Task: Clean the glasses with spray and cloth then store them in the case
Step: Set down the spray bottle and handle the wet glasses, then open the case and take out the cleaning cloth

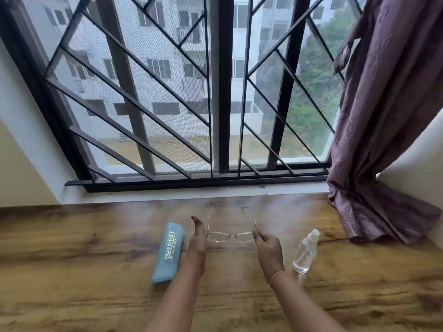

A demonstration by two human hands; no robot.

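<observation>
Clear-framed glasses [231, 236] with both temples unfolded toward the window are held just above the wooden table [96, 295]. My left hand [197, 240] holds the frame's left corner, one finger pointing up. My right hand [267, 248] pinches the right hinge between thumb and fingers. A light blue glasses case [169, 252] with printed lettering lies shut on the table, touching my left forearm's outer side. A small clear spray bottle [305, 252] with a white cap stands to the right of my right wrist. No cloth is in view.
A barred window [215, 104] with a pale sill [167, 194] runs along the table's far edge. A purple curtain [383, 140] hangs at the right and drapes onto the table's back right corner.
</observation>
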